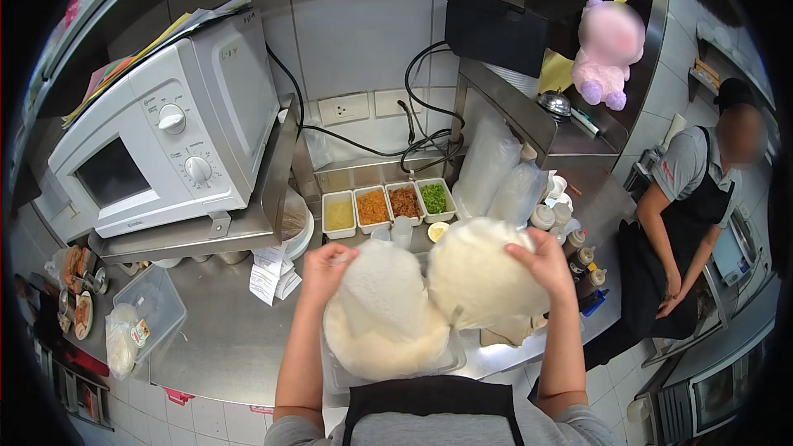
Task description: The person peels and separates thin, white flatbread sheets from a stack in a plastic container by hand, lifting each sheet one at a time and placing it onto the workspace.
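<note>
My left hand (327, 267) pinches the upper left edge of a translucent white sheet (385, 288), which may be paper or thin plastic. Under that sheet, round pale flat wrappers or dough sheets (387, 350) lie over a clear plastic container (460, 356). My right hand (545, 263) grips the right edge of another round pale sheet (486, 272), lifted to the right of the container. A folded beige cloth (505, 333) shows partly below the raised sheet. How many sheets are stacked cannot be seen.
Behind stand small white tubs of chopped toppings (373, 206). A microwave (167, 124) sits on a steel shelf at left. Sauce bottles (582, 260) line the right side, with a person in a black apron (687, 186) beyond. A clear bin (148, 310) is at left.
</note>
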Motion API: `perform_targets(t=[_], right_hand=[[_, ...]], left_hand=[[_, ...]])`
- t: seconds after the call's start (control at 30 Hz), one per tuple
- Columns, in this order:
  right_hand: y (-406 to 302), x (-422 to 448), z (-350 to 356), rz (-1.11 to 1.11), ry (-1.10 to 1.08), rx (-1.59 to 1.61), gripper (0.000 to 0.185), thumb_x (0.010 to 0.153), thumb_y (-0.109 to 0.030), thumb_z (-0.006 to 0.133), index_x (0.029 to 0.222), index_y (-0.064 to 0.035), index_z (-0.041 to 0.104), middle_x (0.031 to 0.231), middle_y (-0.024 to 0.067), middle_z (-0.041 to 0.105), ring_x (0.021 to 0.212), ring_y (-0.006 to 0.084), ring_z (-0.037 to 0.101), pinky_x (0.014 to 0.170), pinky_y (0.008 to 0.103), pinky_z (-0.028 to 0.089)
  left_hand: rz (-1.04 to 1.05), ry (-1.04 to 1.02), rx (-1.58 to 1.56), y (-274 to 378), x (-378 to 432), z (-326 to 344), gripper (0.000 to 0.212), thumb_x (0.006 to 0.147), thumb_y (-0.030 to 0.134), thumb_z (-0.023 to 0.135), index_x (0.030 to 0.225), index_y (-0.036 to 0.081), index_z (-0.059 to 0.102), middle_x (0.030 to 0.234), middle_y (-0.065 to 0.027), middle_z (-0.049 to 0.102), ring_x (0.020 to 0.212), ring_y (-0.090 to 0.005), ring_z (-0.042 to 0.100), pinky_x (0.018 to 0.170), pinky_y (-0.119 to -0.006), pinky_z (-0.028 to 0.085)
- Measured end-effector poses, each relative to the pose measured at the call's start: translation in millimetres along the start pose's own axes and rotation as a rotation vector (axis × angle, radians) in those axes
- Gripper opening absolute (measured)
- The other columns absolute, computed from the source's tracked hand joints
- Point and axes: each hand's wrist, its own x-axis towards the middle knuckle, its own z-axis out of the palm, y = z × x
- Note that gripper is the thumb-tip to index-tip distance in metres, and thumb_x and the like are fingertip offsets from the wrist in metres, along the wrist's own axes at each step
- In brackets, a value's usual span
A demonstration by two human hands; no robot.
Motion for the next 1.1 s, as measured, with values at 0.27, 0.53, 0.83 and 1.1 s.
perform_targets(t=[0.27,0.53,0.83,1.1], right_hand=[[3,-5,38,-0.241,-0.038,-0.788,0.062,0.077,-0.033,0.073,0.123,0.0022,0.05,0.126,0.0234,0.051,0.114,0.037,0.051,0.096,0.0417,0.04],[74,-3,135,-0.01,-0.642,0.563,0.069,0.083,-0.035,0.068,0.135,-0.0033,0.036,0.14,0.0146,0.038,0.127,0.024,0.039,0.104,0.0366,0.034],[113,-14,143,0.124,-0.489,-0.043,0.067,0.078,-0.009,0.071,0.136,-0.0107,0.037,0.126,0.0125,0.052,0.118,0.0238,0.049,0.095,0.0348,0.043],[91,8,120,-0.214,-0.663,0.006,0.06,0.074,0.0,0.068,0.13,-0.0086,0.05,0.137,0.0122,0.043,0.123,0.0234,0.044,0.103,0.0312,0.035]], left_hand=[[0.077,-0.328,0.254,68,-6,-7,0.025,0.097,0.025,0.048,0.102,0.002,0.055,0.083,-0.0002,0.061,0.077,-0.0103,0.054,0.069,-0.028,0.044],[-0.238,-0.373,-0.735,85,-8,-21,0.03,0.1,0.029,0.042,0.118,0.007,0.052,0.11,-0.0015,0.059,0.101,-0.0112,0.055,0.083,-0.028,0.046],[-0.913,-0.287,-0.664,-89,-74,-11,0.043,0.095,0.03,0.051,0.131,0.007,0.045,0.12,-0.0062,0.057,0.106,-0.019,0.058,0.092,-0.035,0.048],[-0.317,-0.374,-0.318,-42,-67,-22,0.051,0.085,-0.003,0.057,0.133,0.012,0.048,0.123,-0.0078,0.055,0.112,-0.0155,0.052,0.089,-0.031,0.048]])
